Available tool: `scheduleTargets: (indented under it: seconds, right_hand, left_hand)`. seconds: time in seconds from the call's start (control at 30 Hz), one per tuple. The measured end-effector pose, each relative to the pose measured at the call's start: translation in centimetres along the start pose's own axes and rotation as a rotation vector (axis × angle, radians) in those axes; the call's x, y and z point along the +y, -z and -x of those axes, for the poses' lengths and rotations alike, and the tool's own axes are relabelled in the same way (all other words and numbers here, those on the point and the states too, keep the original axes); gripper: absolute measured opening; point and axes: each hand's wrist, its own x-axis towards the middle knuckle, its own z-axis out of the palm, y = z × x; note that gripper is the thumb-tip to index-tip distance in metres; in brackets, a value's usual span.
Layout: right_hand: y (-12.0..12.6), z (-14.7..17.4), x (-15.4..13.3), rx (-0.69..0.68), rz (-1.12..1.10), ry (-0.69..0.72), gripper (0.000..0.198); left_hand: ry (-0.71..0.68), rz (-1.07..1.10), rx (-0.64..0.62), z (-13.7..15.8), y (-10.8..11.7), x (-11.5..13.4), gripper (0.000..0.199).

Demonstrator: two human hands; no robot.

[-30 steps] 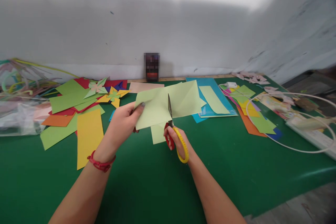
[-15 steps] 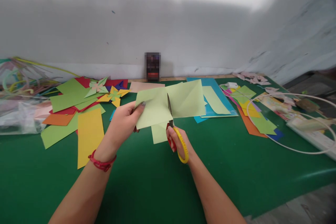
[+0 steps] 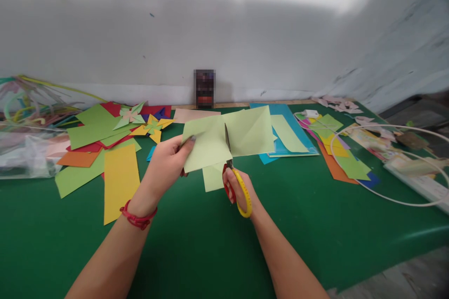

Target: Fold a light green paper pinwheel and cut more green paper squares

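Observation:
My left hand [image 3: 171,161] pinches the left end of a pale green sheet of paper [image 3: 205,142], thumb on top, and holds it above the table. In my right hand [image 3: 242,187] is a pair of scissors [image 3: 246,198] with one yellow and one red handle loop. The dark blade lies across the middle of the sheet, and the paper is split along it from the near edge. To the right of the blade, the sheet bends upward at its corner. Another pale green piece [image 3: 213,178] lies under the sheet on the table.
The green table [image 3: 196,247] carries coloured papers on the left, including a yellow strip [image 3: 121,182], and folded paper stars [image 3: 152,127]. A blue packet [image 3: 298,138] lies right of centre. Farther right are paper scraps and a looping white cable [image 3: 382,199]. A pixelated dark object [image 3: 204,88] stands against the wall.
Almost nothing differs. My left hand and the left part of the sheet have shifted very slightly right, and the scissors stay in the same cut.

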Motion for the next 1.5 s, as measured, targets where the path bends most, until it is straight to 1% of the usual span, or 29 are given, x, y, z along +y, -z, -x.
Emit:
scheduleTargets:
  seconds: [0.23, 0.43, 0.63, 0.7, 0.93, 1.13, 1.5]
  right_hand:
    - [-0.02, 0.04, 0.08, -0.002, -0.009, -0.008, 0.047]
    - [-0.11, 0.09, -0.07, -0.012, -0.034, -0.002, 0.046]
    - [-0.15, 0.11, -0.15, -0.002, -0.025, 0.0, 0.047]
    - [-0.19, 0.15, -0.17, 0.011, -0.024, -0.003, 0.047]
    - [-0.1, 0.11, -0.32, 0.027, 0.017, 0.005, 0.046]
    - [-0.07, 0.09, -0.44, 0.023, 0.008, -0.025, 0.046]
    - [-0.14, 0.15, -0.54, 0.038, 0.003, -0.025, 0.046]
  left_hand:
    - [0.005, -0.015, 0.027, 0.05, -0.13, 0.13, 0.033]
    - [-0.018, -0.026, 0.079, 0.05, -0.24, 0.11, 0.033]
    - [0.015, 0.021, -0.018, 0.08, -0.14, 0.08, 0.029]
    - [0.015, 0.028, -0.032, 0.09, -0.09, 0.06, 0.029]
    - [0.037, 0.006, -0.03, -0.02, 0.0, -0.06, 0.031]
    - [0.019, 0.027, -0.006, 0.03, 0.05, 0.06, 0.032]
    - [0.027, 0.052, -0.027, 0.0, 0.07, -0.07, 0.03]
